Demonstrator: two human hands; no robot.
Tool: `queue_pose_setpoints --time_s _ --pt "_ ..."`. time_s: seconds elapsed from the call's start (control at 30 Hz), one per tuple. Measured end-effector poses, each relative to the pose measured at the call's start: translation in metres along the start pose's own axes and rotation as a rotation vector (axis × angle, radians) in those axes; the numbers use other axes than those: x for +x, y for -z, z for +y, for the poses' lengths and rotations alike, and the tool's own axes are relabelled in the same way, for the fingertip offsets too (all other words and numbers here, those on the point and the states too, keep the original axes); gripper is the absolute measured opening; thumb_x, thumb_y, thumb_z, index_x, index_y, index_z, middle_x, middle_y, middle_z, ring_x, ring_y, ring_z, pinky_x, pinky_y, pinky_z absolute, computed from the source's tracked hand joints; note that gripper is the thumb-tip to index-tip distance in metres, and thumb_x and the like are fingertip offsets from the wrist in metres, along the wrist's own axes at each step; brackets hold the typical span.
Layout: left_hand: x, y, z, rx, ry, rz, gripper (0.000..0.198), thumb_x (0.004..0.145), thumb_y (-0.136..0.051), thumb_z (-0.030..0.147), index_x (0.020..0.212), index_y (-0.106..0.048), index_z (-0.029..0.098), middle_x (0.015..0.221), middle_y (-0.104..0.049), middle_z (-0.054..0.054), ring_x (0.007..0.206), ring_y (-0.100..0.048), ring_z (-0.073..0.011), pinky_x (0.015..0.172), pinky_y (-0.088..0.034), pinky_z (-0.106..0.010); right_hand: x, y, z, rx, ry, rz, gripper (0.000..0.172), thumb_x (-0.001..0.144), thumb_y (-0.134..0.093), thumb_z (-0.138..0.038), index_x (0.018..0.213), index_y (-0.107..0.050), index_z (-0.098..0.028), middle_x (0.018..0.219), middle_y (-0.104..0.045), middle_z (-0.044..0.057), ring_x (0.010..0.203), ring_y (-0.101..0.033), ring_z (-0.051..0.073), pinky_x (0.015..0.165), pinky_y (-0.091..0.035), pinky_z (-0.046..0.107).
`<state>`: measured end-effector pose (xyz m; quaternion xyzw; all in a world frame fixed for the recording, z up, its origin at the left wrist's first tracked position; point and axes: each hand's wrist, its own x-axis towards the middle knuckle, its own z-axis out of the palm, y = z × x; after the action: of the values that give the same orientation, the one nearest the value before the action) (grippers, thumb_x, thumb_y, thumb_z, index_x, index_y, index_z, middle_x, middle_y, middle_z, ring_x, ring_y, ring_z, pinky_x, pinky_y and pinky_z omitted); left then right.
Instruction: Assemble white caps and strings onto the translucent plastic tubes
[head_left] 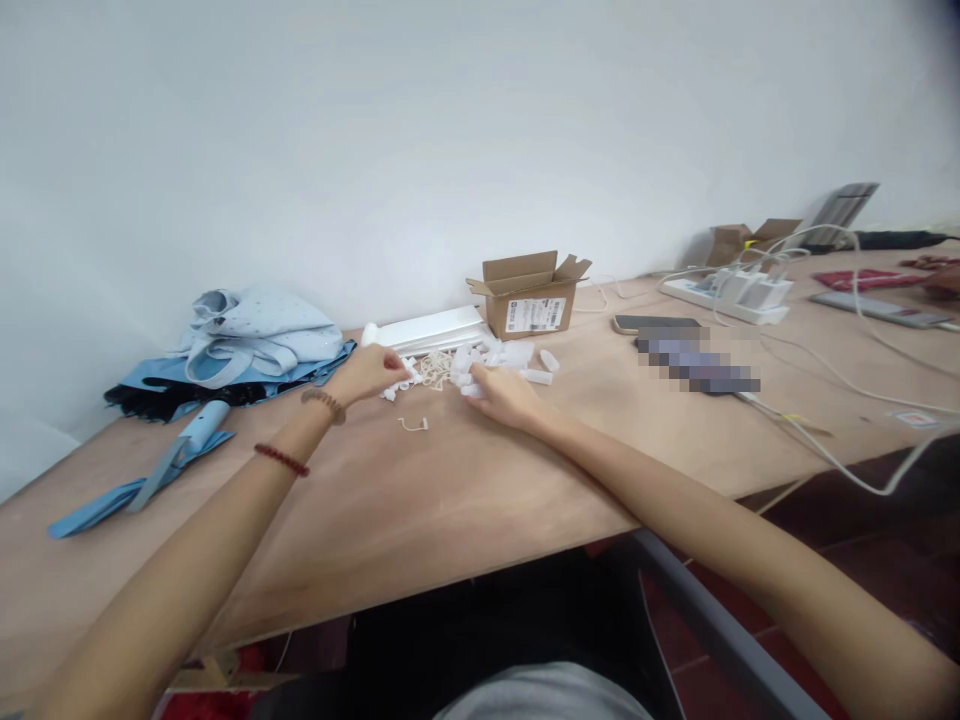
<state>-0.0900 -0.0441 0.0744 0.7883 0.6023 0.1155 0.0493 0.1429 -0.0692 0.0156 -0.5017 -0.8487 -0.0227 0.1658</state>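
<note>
Both arms reach across a wooden table [420,490] to a heap of small white plastic pieces [487,360] mixed with thin cream strings [435,368]. My left hand [367,373] is closed in a pinch on a small white piece at the heap's left edge. My right hand [504,393] lies on the heap's near side, fingers curled round white pieces. One loose string piece [413,425] lies on the bare wood just in front of the hands. Two bead bracelets sit on my left wrist and forearm.
An open cardboard box [531,294] and a flat white pack [431,330] stand behind the heap. Light blue cloth [247,335] and a folded blue umbrella [150,475] lie at the left. A phone [654,323], power strip [731,292] and cables [825,440] lie at the right.
</note>
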Motion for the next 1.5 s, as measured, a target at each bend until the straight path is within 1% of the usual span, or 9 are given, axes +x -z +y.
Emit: queue_pose_setpoints --time_s 0.17,0.3,0.4,0.57,0.7,0.83,1.03,1.23,1.5 --pt "-0.052 -0.032 0.025 -0.342 -0.111 -0.224 0.029 0.068 -0.064 0.041 0.082 -0.064 0.016 0.076 -0.065 -0.002 0.063 -0.056 -0.0127 0.057 -0.042 -0.022 -0.001 -0.004 -0.001 0.084 0.021 0.038 0.028 0.086 -0.049 -0.040 0.101 -0.050 -0.016 0.098 -0.065 0.012 0.089 -0.060 0.022 0.067 -0.037 0.027" --pt "-0.054 -0.055 0.024 -0.880 0.101 -0.159 0.013 0.076 -0.061 0.027 0.075 -0.056 0.015 0.053 -0.051 0.004 0.044 -0.044 -0.0068 0.042 -0.034 -0.018 0.000 -0.004 0.000 0.096 0.042 0.036 0.027 0.086 -0.050 -0.039 0.100 -0.050 -0.016 0.096 -0.065 0.011 0.087 -0.060 0.022 0.066 -0.036 0.026" --pt "-0.049 -0.053 0.021 -1.309 0.232 -0.074 0.010 0.075 -0.062 0.014 0.083 -0.056 0.014 0.063 -0.054 0.002 0.048 -0.048 -0.0052 0.041 -0.036 -0.015 -0.001 -0.004 -0.002 0.106 0.098 0.029 0.026 0.086 -0.050 -0.038 0.101 -0.050 -0.016 0.098 -0.065 0.011 0.087 -0.060 0.020 0.067 -0.036 0.025" --pt "-0.053 -0.045 0.025 -1.593 0.454 -0.208 0.013 0.089 -0.046 0.016 0.083 -0.056 0.011 0.069 -0.057 -0.003 0.057 -0.057 -0.0069 0.050 -0.047 -0.015 -0.004 -0.003 -0.011 0.051 0.214 0.033 0.027 0.086 -0.051 -0.031 0.109 -0.048 -0.017 0.106 -0.061 0.010 0.088 -0.059 0.020 0.067 -0.037 0.025" --pt "-0.059 -0.047 0.033 -1.578 0.469 -0.382 0.040 0.089 -0.043 0.050 0.083 -0.057 0.012 0.064 -0.052 -0.001 0.049 -0.050 -0.0066 0.041 -0.041 -0.016 -0.006 -0.001 -0.018 -0.096 0.275 0.027 0.023 0.086 -0.047 -0.020 0.109 -0.050 -0.017 0.106 -0.058 0.010 0.086 -0.057 0.020 0.064 -0.038 0.026" --pt "-0.066 -0.050 0.045 -1.366 0.368 -0.391 0.045 0.077 -0.054 0.061 0.078 -0.052 0.016 0.053 -0.036 0.007 0.038 -0.033 -0.0047 0.034 -0.030 -0.016 -0.007 0.000 -0.022 -0.205 0.309 0.064 0.025 0.090 -0.040 -0.017 0.112 -0.050 -0.018 0.108 -0.055 0.011 0.097 -0.053 0.022 0.064 -0.039 0.026" --pt "-0.069 -0.055 0.055 -1.141 0.271 -0.233 0.044 0.081 -0.050 0.057 0.062 -0.038 0.019 0.049 -0.023 0.009 0.034 -0.018 -0.0032 0.032 -0.019 -0.016 -0.004 0.000 -0.025 -0.216 0.294 0.005 0.024 0.091 -0.036 -0.015 0.111 -0.050 -0.017 0.110 -0.056 0.012 0.097 -0.054 0.021 0.066 -0.041 0.027" --pt "-0.073 -0.052 0.048 -1.153 0.209 -0.230 0.045 0.082 -0.050 0.053 0.058 -0.031 0.020 0.048 -0.020 0.009 0.035 -0.015 -0.0029 0.034 -0.014 -0.016 0.001 0.007 -0.001 -0.159 0.158 0.056 0.023 0.089 -0.036 -0.013 0.107 -0.049 -0.017 0.108 -0.059 0.010 0.092 -0.058 0.021 0.064 -0.038 0.027" --pt "-0.041 -0.037 0.034 -1.061 0.220 -0.043 0.034 0.086 -0.045 0.041 0.062 -0.044 0.017 0.050 -0.035 0.006 0.035 -0.031 -0.0044 0.036 -0.028 -0.018 0.014 0.010 0.055 0.057 -0.223 0.278 0.030 0.088 -0.043 -0.044 0.096 -0.054 -0.017 0.093 -0.065 0.009 0.083 -0.058 0.022 0.064 -0.035 0.027"
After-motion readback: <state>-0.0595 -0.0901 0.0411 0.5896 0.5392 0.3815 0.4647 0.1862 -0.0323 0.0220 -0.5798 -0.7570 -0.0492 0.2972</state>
